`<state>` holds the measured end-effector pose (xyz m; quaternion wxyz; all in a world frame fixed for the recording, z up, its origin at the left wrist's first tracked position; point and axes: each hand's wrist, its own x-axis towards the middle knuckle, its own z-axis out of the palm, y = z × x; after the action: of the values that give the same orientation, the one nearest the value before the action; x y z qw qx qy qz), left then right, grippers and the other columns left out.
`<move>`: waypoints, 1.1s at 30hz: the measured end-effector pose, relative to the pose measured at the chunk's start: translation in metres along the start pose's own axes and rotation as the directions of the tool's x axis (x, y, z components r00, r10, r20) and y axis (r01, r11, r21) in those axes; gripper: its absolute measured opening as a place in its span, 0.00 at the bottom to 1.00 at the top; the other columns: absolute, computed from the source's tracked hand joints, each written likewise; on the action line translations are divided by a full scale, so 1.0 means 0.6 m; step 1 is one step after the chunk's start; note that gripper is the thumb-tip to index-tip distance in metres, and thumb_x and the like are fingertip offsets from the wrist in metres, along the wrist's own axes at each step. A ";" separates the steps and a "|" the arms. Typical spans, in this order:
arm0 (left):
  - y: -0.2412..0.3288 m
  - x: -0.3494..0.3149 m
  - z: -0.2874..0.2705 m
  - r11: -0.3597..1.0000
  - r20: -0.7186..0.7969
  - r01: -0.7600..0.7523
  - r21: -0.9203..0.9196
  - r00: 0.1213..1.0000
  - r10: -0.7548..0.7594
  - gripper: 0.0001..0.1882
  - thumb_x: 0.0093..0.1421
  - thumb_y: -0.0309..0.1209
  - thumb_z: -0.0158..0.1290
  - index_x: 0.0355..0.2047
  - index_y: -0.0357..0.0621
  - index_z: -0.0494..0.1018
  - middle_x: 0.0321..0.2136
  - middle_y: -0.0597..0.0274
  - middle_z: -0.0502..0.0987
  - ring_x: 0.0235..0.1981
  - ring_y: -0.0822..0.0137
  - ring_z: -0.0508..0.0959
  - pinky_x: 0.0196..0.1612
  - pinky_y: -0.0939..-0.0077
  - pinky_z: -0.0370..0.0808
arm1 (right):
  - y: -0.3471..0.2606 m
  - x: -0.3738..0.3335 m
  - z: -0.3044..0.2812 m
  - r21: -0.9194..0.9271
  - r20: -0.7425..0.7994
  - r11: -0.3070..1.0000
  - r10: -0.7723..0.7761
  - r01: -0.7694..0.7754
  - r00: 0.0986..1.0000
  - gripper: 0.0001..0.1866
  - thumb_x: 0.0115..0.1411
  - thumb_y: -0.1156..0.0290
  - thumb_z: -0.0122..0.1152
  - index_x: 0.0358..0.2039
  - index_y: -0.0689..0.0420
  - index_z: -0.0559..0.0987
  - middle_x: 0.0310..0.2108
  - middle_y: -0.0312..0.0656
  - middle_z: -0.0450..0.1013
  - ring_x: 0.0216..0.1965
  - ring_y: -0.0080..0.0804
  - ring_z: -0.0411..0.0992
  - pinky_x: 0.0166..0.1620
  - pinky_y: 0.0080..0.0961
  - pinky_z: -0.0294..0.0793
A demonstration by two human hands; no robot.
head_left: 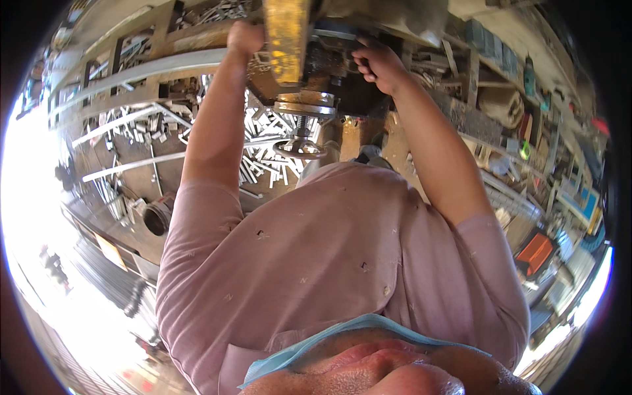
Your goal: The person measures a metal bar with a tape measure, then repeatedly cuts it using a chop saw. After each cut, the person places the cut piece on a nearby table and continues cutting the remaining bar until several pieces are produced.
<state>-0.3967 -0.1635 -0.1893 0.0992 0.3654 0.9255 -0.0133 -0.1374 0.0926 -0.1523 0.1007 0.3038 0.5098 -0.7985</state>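
Note:
Both my arms reach away to a machine with a worn yellow upright part point(287, 43). My left hand point(245, 38) is closed just left of that part, close to where a long pale metal bar point(164, 64) runs in from the left; what it grips is hidden. To the right of the dark, greasy machine body point(326, 62), my right hand point(382, 66) has its fingers curled in. Whatever lies in them, if anything, cannot be made out. Below the yellow part sits a round metal collar point(304, 104) above a threaded spindle and a handwheel point(300, 150).
Many short silvery offcuts point(266, 164) are heaped on the floor under the machine. A wooden rack point(158, 33) with more offcuts stands at the left. On the right is a cluttered bench holding a rolled cloth point(501, 106) and a green bottle point(529, 78); an orange box point(534, 253) lies nearer.

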 end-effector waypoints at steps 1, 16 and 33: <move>-0.001 -0.003 -0.001 0.999 -0.010 0.002 -0.055 1.000 -0.002 0.23 0.67 0.47 0.46 0.44 0.46 0.85 0.45 0.40 0.84 0.49 0.40 0.83 0.55 0.52 0.79 | -0.002 0.000 -0.003 0.005 0.025 1.000 0.017 -0.017 1.000 0.44 0.64 0.75 0.61 0.78 0.54 0.53 0.25 0.35 0.66 0.22 0.22 0.62 0.21 0.21 0.56; 0.084 -0.363 0.086 0.446 -0.017 0.382 -0.809 0.744 -0.668 0.25 0.66 0.53 0.58 0.34 0.41 0.82 0.28 0.47 0.85 0.28 0.51 0.84 0.36 0.58 0.81 | -0.021 -0.013 -0.013 -0.107 0.074 0.991 0.090 -0.082 0.993 0.41 0.65 0.75 0.58 0.77 0.50 0.55 0.27 0.35 0.66 0.23 0.22 0.63 0.23 0.20 0.58; 0.268 -0.504 0.094 0.916 -0.062 -0.005 -0.402 0.998 -0.022 0.29 0.68 0.55 0.53 0.58 0.46 0.77 0.57 0.53 0.77 0.58 0.52 0.73 0.63 0.56 0.71 | -0.018 -0.004 -0.026 -0.160 0.145 0.986 0.073 -0.050 0.987 0.47 0.64 0.74 0.59 0.79 0.52 0.48 0.26 0.35 0.65 0.23 0.22 0.62 0.23 0.19 0.58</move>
<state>-0.0622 -0.2549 -0.1783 0.1420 0.3333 0.9128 0.1884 -0.1343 0.1110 -0.1474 0.1867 0.2496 0.5520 -0.7734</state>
